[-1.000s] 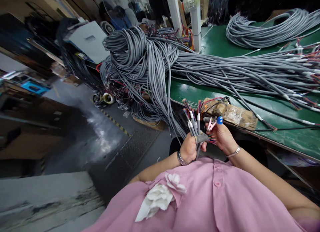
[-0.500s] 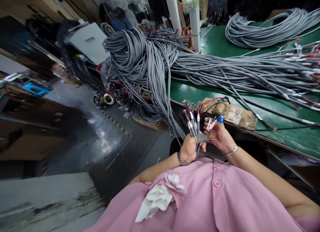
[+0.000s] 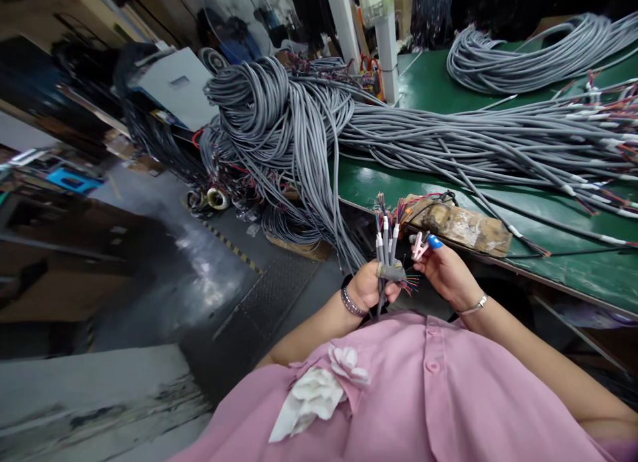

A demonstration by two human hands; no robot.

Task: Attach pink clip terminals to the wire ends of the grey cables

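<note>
My left hand [image 3: 367, 286] is wrapped round several grey cables [image 3: 386, 249], whose stripped ends stand upright with white sleeves and coloured wires. One finger or thumb wears a grey cover, and beside it fine coloured wires [image 3: 411, 284] fan out to the right. A small pale pink clip [image 3: 420, 246] is pinched in my right hand [image 3: 448, 273], close to the fanned wires. A blue cap covers the right thumb tip. Whether the right fingers also hold a wire is too small to tell.
A worn wooden block [image 3: 458, 226] lies at the edge of the green table [image 3: 369, 179]. A long bundle of grey cables [image 3: 448, 136] crosses the table and hangs over its left end. Another cable coil [image 3: 538, 60] rests at the back right.
My left hand has shifted slightly left with the cables, which now stand straighter. My right hand has moved a little right and down, still pinching the clip.
</note>
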